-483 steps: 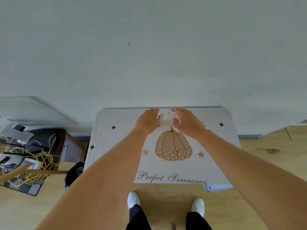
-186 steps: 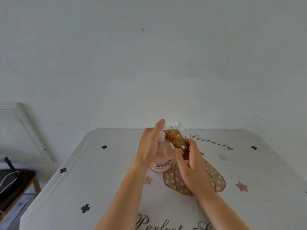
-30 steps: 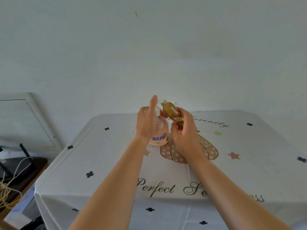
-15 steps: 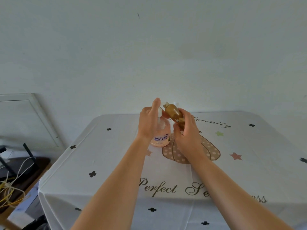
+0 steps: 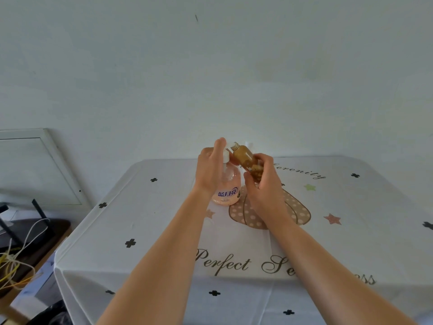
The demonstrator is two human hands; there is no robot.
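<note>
A pink pump bottle (image 5: 228, 184) with a blue label stands on the table (image 5: 145, 226), on a white cloth printed with a pumpkin. My left hand (image 5: 209, 168) rests on its white pump head (image 5: 226, 157), fingers stretched up over the top. My right hand (image 5: 262, 184) grips a small amber bottle (image 5: 244, 159) with no cap on, tilted so its open neck points at the pump's spout. The two bottles almost touch. A small white object (image 5: 248, 144) shows just behind the amber bottle.
A plain wall rises directly behind the table. At the left a framed panel (image 5: 30, 170) leans on the wall above a low dark stand (image 5: 30, 242) with cables (image 5: 11, 266). The cloth hangs over the table's front edge.
Over the last second both hands and both bottles stay together; the amber bottle's neck has drawn closer to the pump spout. The view has shifted slightly.
</note>
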